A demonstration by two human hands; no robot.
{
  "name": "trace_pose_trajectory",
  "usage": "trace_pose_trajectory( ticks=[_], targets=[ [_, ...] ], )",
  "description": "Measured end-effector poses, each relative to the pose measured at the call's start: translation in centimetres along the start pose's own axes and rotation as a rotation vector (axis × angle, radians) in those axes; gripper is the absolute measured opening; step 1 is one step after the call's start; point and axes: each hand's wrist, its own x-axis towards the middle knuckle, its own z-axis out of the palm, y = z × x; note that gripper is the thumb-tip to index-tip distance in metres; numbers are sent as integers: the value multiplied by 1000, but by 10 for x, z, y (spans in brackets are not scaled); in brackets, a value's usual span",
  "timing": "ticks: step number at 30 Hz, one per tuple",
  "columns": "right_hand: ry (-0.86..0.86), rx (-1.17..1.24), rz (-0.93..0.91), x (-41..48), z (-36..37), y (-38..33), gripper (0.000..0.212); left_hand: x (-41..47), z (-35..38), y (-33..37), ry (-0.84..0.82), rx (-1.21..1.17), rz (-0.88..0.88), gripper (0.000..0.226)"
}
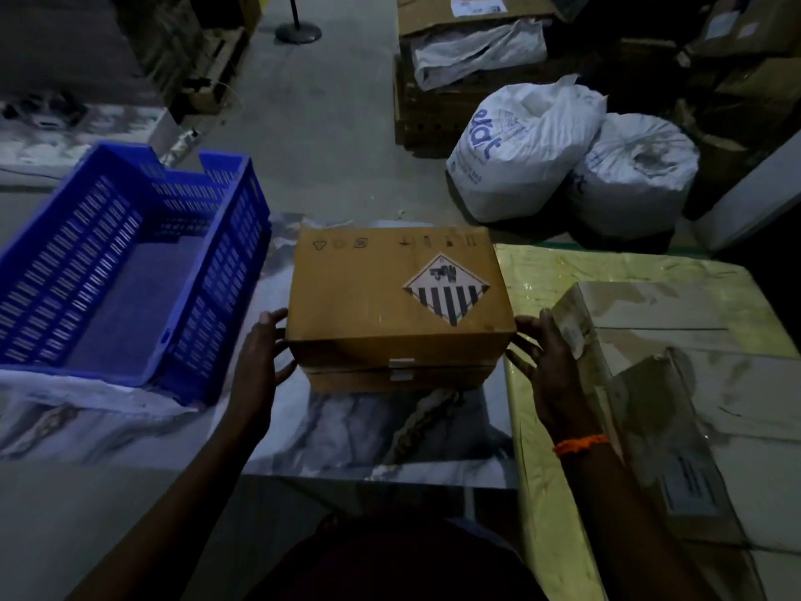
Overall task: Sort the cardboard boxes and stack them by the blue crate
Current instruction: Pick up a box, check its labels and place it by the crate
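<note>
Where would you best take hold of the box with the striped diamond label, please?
By its two short ends, one palm from each side, as the left hand and right hand flank the box. It is wide, closed and flat-sided with no handles, so one hand from above could hardly span it.

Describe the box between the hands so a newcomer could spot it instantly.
Start at the blue crate on the left. Just to its right, between the left hand and right hand, sits a brown cardboard box. Unlike the pale wrapped boxes beside it, it alone carries a diamond label with black stripes.
</note>
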Motion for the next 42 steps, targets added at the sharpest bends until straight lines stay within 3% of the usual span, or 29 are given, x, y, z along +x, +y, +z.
trace_pose_trajectory(
  ticks=[4, 9, 12, 14, 17, 21, 24, 28, 42],
  targets=[
    [44, 2, 5, -13, -10, 15, 50, -21, -6, -21, -28, 32, 36, 50],
    [56, -94, -58, -22, -19, 16, 40, -29, -14, -29, -14, 173, 99, 65],
    [92, -225, -110, -19, -16, 17, 29, -27, -14, -30, 33, 396, 206, 44],
    [144, -396, -223, -15, -8, 18, 26, -24, -9, -29, 52, 511, 334, 45],
    [147, -713, -501, -15, 20, 12, 42, -15, 10, -23, 16, 722, 570, 57],
    [-136, -996, -775, -4, 84, -2, 65, 7, 59, -9, -199, 1097, 671, 73],
    [-325, -1262, -747, 15, 116, -2, 71, 27, 84, 0, -286, 1336, 714, 75],
    [-333, -1444, -723, 35, 126, 5, 68, 44, 90, 0, -278, 1440, 703, 69],
    [-379, -1445, -718, 31, 120, 3, 70, 47, 86, -4, -310, 1490, 678, 68]
  ],
)
